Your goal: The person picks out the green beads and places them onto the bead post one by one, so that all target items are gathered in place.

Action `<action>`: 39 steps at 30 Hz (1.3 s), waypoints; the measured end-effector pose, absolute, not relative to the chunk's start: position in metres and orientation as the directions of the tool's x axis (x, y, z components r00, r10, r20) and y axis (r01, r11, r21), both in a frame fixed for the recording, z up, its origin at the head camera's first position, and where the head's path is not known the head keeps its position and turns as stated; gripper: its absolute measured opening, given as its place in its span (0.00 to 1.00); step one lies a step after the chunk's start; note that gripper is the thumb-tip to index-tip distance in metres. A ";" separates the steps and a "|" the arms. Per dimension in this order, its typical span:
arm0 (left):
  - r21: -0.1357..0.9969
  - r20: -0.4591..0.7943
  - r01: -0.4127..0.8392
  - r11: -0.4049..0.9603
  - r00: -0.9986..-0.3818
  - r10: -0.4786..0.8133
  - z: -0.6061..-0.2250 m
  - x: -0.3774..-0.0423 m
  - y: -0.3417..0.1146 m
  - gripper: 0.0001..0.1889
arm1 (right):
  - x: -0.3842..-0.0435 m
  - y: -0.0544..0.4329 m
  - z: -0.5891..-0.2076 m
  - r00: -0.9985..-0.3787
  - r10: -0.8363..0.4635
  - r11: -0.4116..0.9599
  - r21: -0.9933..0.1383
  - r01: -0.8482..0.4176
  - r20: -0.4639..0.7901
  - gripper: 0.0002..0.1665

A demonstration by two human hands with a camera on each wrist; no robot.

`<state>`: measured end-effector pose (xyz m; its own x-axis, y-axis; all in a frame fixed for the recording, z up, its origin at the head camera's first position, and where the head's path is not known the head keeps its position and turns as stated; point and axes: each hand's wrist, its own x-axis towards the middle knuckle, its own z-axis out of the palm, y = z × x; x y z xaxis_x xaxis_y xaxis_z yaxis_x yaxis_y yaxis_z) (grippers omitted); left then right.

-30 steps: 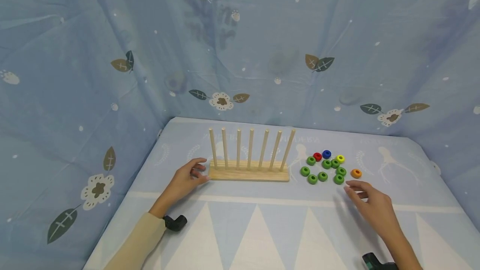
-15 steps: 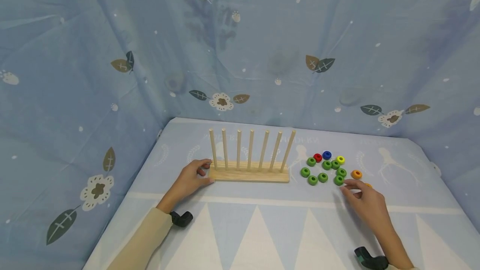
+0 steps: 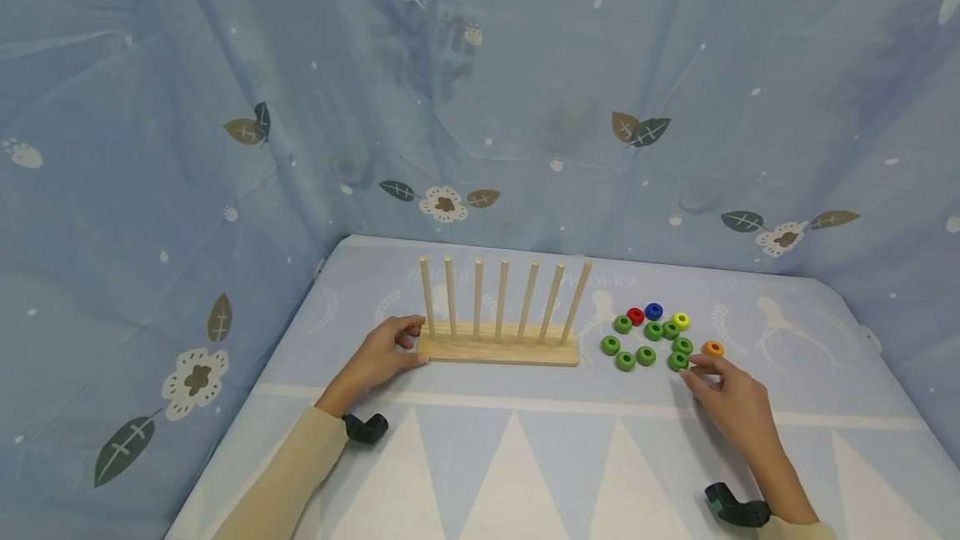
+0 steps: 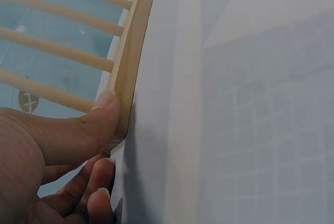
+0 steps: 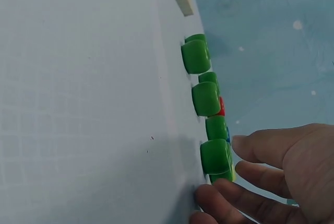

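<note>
A wooden peg stand (image 3: 498,350) with a row of upright bare pegs stands on the table. My left hand (image 3: 386,350) grips its left end; in the left wrist view the thumb (image 4: 88,130) presses on the base's corner, with the other fingers curled behind and below. To the right of the stand lie several green beads (image 3: 646,355). My right hand (image 3: 731,398) is at the nearest green bead (image 5: 215,156), thumb and fingers parted and loosely bent around its side. Whether the fingertips touch that bead, I cannot tell.
Behind the green beads lie a red bead (image 3: 635,317), a blue bead (image 3: 654,312) and a yellow bead (image 3: 681,321). An orange bead (image 3: 713,348) lies just beyond my right hand. Patterned blue cloth (image 3: 555,90) hangs behind and at the left of the table.
My left hand has moved right onto the end of the peg stand. The right hand has shifted slightly left to the nearest green bead. Stand and beads keep their places.
</note>
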<state>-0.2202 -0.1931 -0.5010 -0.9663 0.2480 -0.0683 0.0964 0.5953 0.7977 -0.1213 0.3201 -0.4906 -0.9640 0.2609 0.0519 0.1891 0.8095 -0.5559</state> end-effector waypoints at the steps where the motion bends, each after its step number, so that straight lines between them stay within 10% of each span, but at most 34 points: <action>1: 0.799 -0.073 0.091 0.594 -0.966 0.247 -0.501 -0.221 -0.193 0.37 | -0.122 0.320 -0.491 -0.964 0.262 0.809 -0.556 0.193 0.048 0.25; 39: 0.847 -0.086 0.066 0.528 -0.962 0.259 -0.501 -0.224 -0.195 0.33 | -0.139 0.330 -0.497 -0.978 0.186 0.829 -0.548 0.106 0.092 0.26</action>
